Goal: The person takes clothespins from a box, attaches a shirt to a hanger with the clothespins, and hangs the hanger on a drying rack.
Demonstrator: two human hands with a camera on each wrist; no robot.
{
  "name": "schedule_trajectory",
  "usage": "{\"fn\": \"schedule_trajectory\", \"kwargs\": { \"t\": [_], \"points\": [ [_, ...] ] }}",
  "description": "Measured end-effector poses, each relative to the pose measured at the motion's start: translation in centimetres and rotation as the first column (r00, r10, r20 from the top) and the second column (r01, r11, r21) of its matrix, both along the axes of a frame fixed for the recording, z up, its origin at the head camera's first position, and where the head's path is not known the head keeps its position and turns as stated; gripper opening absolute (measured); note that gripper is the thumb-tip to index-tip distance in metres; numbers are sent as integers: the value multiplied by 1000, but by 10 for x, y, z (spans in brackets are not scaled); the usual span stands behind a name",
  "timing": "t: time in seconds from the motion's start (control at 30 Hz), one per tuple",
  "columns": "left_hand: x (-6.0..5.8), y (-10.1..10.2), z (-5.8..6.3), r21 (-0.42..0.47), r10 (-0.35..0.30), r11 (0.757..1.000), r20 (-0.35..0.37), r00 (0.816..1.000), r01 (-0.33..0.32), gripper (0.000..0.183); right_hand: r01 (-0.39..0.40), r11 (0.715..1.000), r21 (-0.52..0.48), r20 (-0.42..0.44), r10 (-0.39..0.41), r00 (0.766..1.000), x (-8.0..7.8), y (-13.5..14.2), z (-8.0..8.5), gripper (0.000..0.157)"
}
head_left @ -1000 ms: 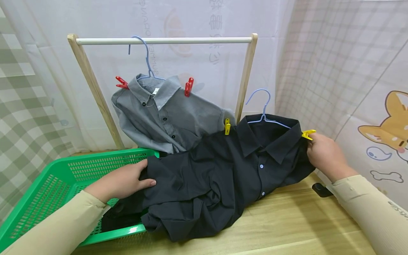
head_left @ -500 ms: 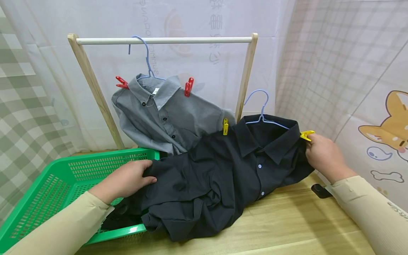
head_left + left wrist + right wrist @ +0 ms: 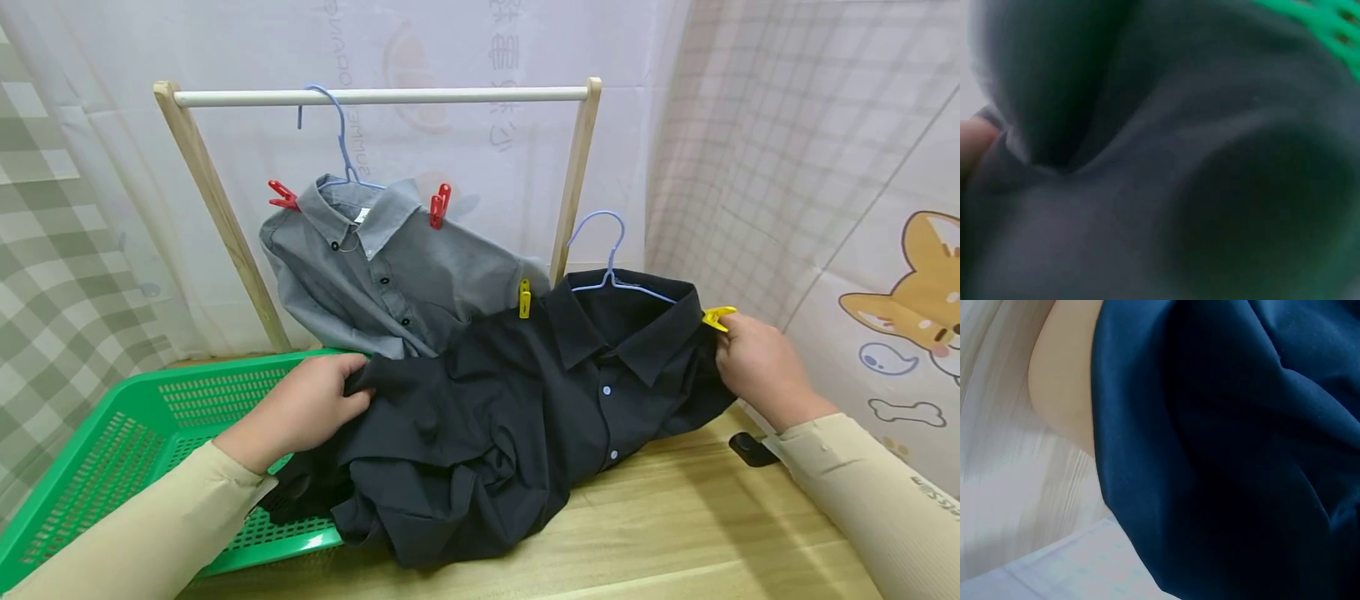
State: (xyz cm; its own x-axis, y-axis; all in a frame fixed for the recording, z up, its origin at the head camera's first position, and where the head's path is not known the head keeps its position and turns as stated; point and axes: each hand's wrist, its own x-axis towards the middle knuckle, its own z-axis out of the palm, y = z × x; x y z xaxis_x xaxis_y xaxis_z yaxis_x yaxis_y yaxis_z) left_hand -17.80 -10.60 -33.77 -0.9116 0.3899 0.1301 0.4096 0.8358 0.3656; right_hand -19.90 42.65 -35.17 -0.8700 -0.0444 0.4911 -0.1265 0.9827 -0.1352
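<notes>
A black shirt (image 3: 517,392) with white buttons spreads across the middle of the head view, on a light blue hanger (image 3: 612,265) whose hook stands free. Yellow clothespins are on both shoulders, one on the left (image 3: 524,300) and another on the right (image 3: 719,317). My right hand (image 3: 761,362) grips the right shoulder, its fingertips beside that yellow clothespin. At the shirt's left end my left hand (image 3: 303,410) pinches the cloth between thumb and fingers. Black fabric (image 3: 1147,187) fills the left wrist view, blurred. In the right wrist view, shirt folds (image 3: 1229,450) hide my fingers.
A green basket (image 3: 307,543) stands at left, with black cloth hanging into it. Behind, a grey shirt (image 3: 427,275) with red clothespins (image 3: 439,206) hangs from a rack bar (image 3: 450,95). A small black object (image 3: 752,450) lies on the wooden table (image 3: 675,525).
My left hand has moved a little right and up, drawing the shirt's left end with it and gathering the cloth. My right hand stays at the shoulder, shifted only slightly left.
</notes>
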Motion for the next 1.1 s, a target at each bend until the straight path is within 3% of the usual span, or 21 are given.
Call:
{"fn": "schedule_trajectory", "kwargs": {
  "t": [0.23, 0.33, 0.47, 0.57, 0.67, 0.77, 0.87, 0.97, 1.1],
  "points": [
    [1, 32, 24, 239, 5, 971, -99, 995, 18, 9, -5, 1000, 2, -20, 5, 1000, 1, -2, 0, 12],
    [2, 49, 31, 348, -16, 936, -125, 992, 59, 10, -11, 1000, 0, -34, 11, 999, 1, -2, -1, 12],
    [1, 68, 36, 468, -91, 871, -147, 985, 150, 11, -11, 1000, -3, -35, 10, 999, 1, -4, -3, 13],
    [-3, 76, 34, 475, -143, 858, -142, 980, 194, 11, -11, 1000, -4, -32, 11, 999, 1, -4, -4, 13],
    [-10, 79, 28, 389, -158, 902, -105, 982, 186, 12, -9, 1000, -9, -35, 9, 999, 1, -5, -5, 14],
    [-15, 76, 21, 229, -157, 959, -52, 986, 165, 15, -8, 1000, -14, -30, 8, 1000, 1, -4, -6, 14],
    [-18, 68, 17, 39, -115, 993, -4, 993, 115, 37, -8, 1000, -18, -32, 8, 999, 1, -4, -7, 14],
    [-19, 57, 16, -121, -22, 992, 22, 1000, 25, 67, -8, 1000, -20, -54, 7, 999, 1, -3, -7, 15],
    [-17, 41, 12, -292, 109, 953, 68, 992, -85, 91, -7, 1000, -17, -82, 6, 997, 1, -3, -6, 17]
  ]
}}
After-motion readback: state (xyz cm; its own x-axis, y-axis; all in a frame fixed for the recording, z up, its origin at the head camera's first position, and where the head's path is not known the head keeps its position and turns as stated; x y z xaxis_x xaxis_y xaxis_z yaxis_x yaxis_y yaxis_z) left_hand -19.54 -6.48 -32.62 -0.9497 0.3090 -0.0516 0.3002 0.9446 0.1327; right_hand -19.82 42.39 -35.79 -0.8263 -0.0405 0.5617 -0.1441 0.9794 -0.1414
